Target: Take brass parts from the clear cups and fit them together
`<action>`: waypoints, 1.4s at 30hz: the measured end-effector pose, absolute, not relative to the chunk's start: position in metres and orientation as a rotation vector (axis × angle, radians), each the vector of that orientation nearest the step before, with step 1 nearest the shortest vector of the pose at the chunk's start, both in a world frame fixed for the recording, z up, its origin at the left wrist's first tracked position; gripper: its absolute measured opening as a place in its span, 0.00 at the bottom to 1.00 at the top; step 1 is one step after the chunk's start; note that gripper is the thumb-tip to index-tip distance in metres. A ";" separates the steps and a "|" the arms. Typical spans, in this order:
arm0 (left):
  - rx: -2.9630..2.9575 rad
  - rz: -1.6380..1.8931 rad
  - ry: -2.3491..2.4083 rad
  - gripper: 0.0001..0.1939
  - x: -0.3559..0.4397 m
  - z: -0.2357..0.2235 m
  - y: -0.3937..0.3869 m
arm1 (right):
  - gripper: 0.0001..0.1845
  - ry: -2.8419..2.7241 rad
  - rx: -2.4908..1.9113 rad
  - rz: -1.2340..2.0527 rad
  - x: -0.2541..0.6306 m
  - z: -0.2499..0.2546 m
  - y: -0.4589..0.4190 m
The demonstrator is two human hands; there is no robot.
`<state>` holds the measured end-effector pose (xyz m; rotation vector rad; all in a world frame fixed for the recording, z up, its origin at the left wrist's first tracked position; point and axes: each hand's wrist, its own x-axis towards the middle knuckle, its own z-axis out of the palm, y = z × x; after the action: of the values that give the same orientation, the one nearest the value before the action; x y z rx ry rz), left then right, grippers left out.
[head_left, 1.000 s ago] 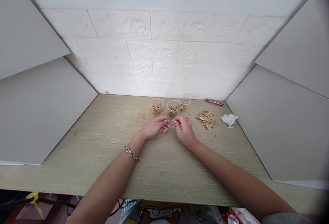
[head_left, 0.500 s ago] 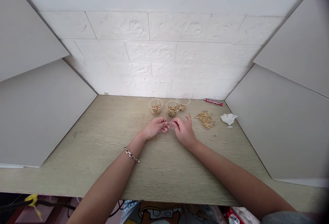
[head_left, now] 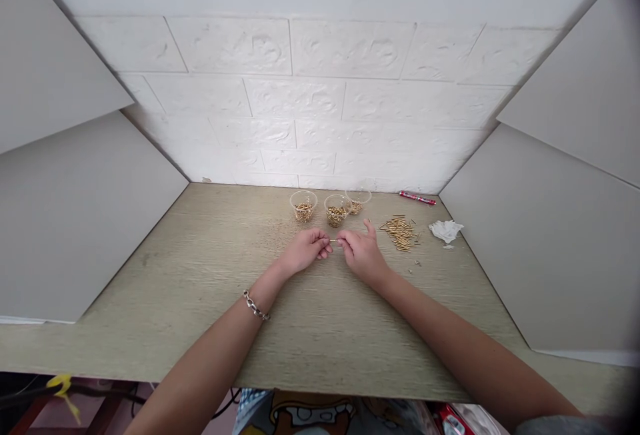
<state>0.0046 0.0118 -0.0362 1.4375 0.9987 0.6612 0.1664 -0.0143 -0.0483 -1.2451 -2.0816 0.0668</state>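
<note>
My left hand and my right hand meet fingertip to fingertip over the wooden table. Both are pinched on one small gold pin held between them. My left wrist wears a metal bracelet. Just beyond the hands stand three clear plastic cups holding gold pieces: left cup, middle cup, right cup. A loose pile of gold pins lies to the right of my right hand.
A crumpled white tissue lies at the far right of the table. A red pen rests against the white brick wall. Grey panels stand on both sides. A few stray gold bits lie near the pile.
The two hands have closed the small gap between them and now pinch the same pin together. My right hand's little finger has lifted.
</note>
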 end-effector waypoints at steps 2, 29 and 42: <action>1.357 0.694 1.028 0.07 0.009 -0.032 0.008 | 0.09 -2.015 -1.251 0.098 0.165 -0.047 -0.015; 1.536 0.744 1.081 0.08 0.010 -0.034 0.004 | 0.08 -2.072 -1.219 0.373 0.174 -0.041 -0.009; 1.482 0.784 1.176 0.07 0.016 -0.031 -0.002 | 0.09 -2.109 -1.257 0.023 0.166 -0.041 -0.017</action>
<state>0.0158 -0.0016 -0.0313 1.4825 1.1758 0.7843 0.1659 -0.0169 -0.0409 -1.2574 -2.1086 0.0229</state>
